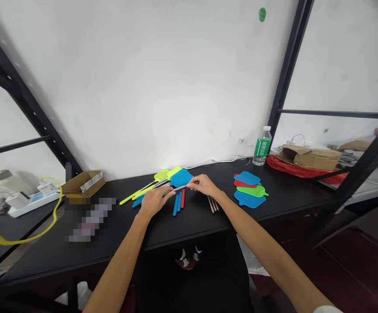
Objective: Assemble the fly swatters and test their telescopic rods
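Note:
My left hand (155, 201) is closed round a green fly swatter handle, mostly hidden in its fingers. A thin metal rod (178, 188) runs from that handle to my right hand (203, 184), which pinches the rod's far end. Behind the hands lie fly swatters with yellow-green and blue heads (181, 177). Two blue handles (177, 204) and one red handle (182, 198) rest between my forearms. Several metal rods (212, 205) lie partly under my right wrist. Farther right is a loose pile of blue, red and green swatter heads (250, 201).
A water bottle (262, 147) stands at the back right. An open cardboard box (85, 184) sits at the left, near a white power strip (37, 203) and yellow cable (56, 213). Beyond the right frame post, another person's arm (358, 145) reaches near a torn carton (311, 157).

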`<state>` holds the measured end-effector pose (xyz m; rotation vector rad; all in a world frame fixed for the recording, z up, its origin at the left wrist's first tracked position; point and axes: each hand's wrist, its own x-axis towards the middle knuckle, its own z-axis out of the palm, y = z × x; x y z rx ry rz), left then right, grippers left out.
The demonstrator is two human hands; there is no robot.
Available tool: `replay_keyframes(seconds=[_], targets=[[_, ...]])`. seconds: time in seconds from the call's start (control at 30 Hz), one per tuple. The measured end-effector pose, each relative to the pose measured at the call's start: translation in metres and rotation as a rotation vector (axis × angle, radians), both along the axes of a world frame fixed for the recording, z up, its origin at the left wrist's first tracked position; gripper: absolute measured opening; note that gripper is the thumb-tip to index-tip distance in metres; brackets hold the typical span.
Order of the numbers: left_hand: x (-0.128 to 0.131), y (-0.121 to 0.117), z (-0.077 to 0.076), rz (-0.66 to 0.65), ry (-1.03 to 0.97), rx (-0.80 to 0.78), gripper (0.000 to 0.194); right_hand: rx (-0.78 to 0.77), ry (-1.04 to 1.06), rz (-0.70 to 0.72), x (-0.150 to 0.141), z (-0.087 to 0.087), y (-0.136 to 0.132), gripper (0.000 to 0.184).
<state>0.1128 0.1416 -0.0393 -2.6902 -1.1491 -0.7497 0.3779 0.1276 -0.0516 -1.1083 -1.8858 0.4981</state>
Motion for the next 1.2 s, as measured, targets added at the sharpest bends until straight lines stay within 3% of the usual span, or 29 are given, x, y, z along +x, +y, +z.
replay_keyframes(seconds=[0.3, 0.47, 0.57, 0.67, 0.77, 0.83, 0.9, 1.0, 1.2], targets=[[0.002, 0.000, -0.001, -0.007, 0.002, 0.024, 0.045, 0.011, -0.047, -0.030, -0.002, 0.002, -0.001, 0.031], [0.001, 0.004, -0.003, -0.002, -0.041, 0.030, 0.044, 0.031, -0.092, -0.204, 0.007, 0.019, -0.019, 0.031], [0.000, 0.005, -0.002, -0.016, -0.052, 0.016, 0.044, 0.053, -0.116, -0.328, 0.034, 0.034, -0.049, 0.034], [0.000, 0.005, -0.002, -0.021, -0.057, -0.006, 0.045, -0.018, -0.182, -0.546, 0.082, 0.037, -0.089, 0.056], [0.001, 0.004, -0.002, -0.025, -0.059, -0.017, 0.046, -0.209, -0.340, -0.753, 0.134, 0.024, -0.125, 0.096], [0.000, 0.004, -0.002, -0.027, -0.057, -0.024, 0.045, -0.319, -0.434, -0.794, 0.160, 0.011, -0.141, 0.117], [0.000, 0.004, -0.003, -0.026, -0.060, -0.027, 0.045, -0.378, -0.464, -0.802, 0.177, -0.002, -0.149, 0.123], [0.000, 0.003, -0.003, -0.024, -0.070, -0.029, 0.045, -0.380, -0.481, -0.835, 0.185, -0.011, -0.151, 0.118], [-0.001, 0.003, -0.003, -0.027, -0.073, -0.035, 0.044, -0.332, -0.614, -0.840, 0.182, -0.003, -0.150, 0.074]])
